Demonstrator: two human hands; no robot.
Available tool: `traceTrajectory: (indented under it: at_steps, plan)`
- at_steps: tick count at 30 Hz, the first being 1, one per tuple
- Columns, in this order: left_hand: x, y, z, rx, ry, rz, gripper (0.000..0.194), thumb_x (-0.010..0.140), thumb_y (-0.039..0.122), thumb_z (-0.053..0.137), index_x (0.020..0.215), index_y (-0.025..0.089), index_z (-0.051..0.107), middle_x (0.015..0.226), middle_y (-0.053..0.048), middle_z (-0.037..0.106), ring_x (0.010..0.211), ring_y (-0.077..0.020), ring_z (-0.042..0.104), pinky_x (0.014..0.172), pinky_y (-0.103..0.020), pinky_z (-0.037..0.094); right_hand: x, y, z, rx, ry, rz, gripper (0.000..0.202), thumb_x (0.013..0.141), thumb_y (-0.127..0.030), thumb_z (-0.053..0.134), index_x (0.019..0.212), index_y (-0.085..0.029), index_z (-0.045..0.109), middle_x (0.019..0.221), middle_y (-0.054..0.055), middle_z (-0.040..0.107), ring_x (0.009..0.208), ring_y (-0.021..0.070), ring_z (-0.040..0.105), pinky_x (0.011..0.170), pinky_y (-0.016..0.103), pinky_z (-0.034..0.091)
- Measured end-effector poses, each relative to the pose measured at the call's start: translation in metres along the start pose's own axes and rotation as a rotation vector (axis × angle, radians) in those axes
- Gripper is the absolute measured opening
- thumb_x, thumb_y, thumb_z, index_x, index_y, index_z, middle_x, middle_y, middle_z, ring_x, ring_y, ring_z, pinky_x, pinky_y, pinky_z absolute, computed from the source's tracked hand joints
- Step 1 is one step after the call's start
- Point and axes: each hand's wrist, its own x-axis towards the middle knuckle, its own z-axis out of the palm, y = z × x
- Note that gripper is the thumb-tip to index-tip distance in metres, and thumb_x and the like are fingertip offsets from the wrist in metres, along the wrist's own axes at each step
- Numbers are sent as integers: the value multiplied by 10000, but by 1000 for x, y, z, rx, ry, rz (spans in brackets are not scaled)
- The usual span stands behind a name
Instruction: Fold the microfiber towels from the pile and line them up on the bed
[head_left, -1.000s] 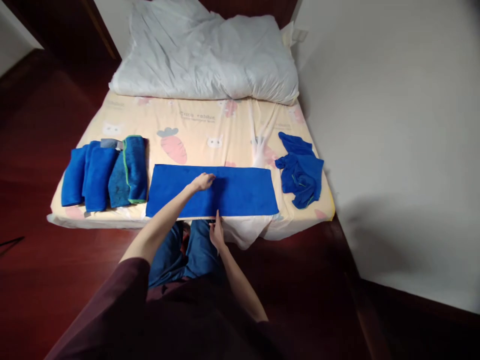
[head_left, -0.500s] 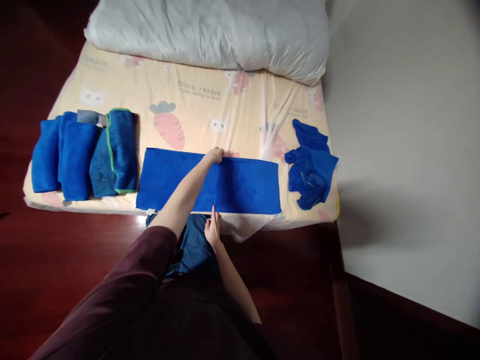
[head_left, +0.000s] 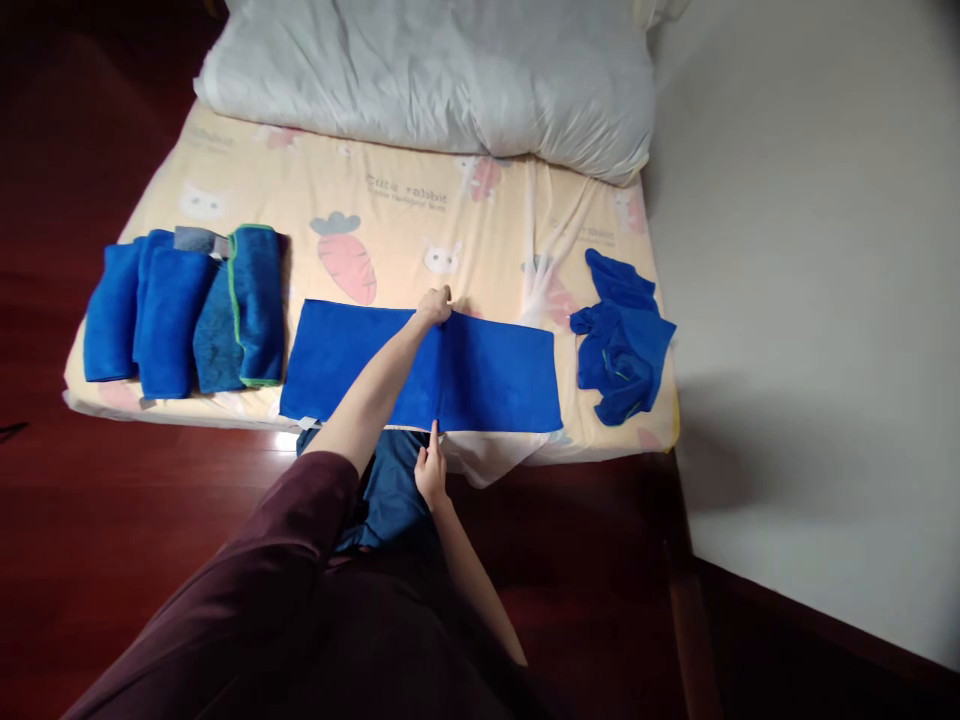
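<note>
A blue towel (head_left: 502, 375) lies in a long flat strip along the bed's near edge, with a raised crease near its middle. My left hand (head_left: 435, 305) reaches across it and pinches the towel's far edge at the crease. My right hand (head_left: 431, 470) is at the near edge below, its index finger stretched out and touching the towel at the crease, the other fingers curled. A small white tag (head_left: 308, 424) shows at the towel's near left corner.
Several folded blue towels (head_left: 176, 320) lie side by side on the left of the bed (head_left: 262, 190). A crumpled blue cloth (head_left: 622, 335) lies on the right. A pale quilt (head_left: 427, 75) spans the back; a wall (head_left: 810, 280) stands at the right.
The view has shifted slightly. The crease between my hands stands up more sharply, and the towel's far edge is drawn up a little at my left hand.
</note>
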Motion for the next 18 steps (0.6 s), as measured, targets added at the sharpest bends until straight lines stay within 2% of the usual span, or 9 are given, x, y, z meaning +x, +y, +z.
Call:
traceTrajectory:
  at_steps: [5,9,14,18]
  plan:
    - [-5,-1,2,-86,-11,18,344,924,231,596,1249,129,641,1082,-166,671,846,-224,694,849,-325,539,9,-8,-1,-13,-27,5,664,977,-147,362,1632,-149,255,1566,149,477,1382,280,553,1115,424,477]
    - [-12,2,-5,-147,1,44,328,903,150,582,1221,119,655,1004,-147,701,720,-183,683,806,-306,546,1,-9,0,-20,2,15,649,984,-155,342,1628,-143,263,1544,160,504,1380,277,555,1113,435,475]
    - [-32,9,-27,-220,20,82,288,884,111,558,1145,104,678,880,-117,730,580,-147,640,721,-281,551,-6,-16,-4,0,56,-49,588,1019,-222,329,1599,-130,339,1533,169,515,1385,269,548,1119,428,468]
    - [-54,16,-56,-274,62,130,260,883,109,548,1107,113,679,852,-93,740,581,-134,649,707,-257,554,-7,-35,-18,48,169,-98,558,1052,-370,353,1536,-113,457,1359,188,656,1218,282,655,1065,453,506]
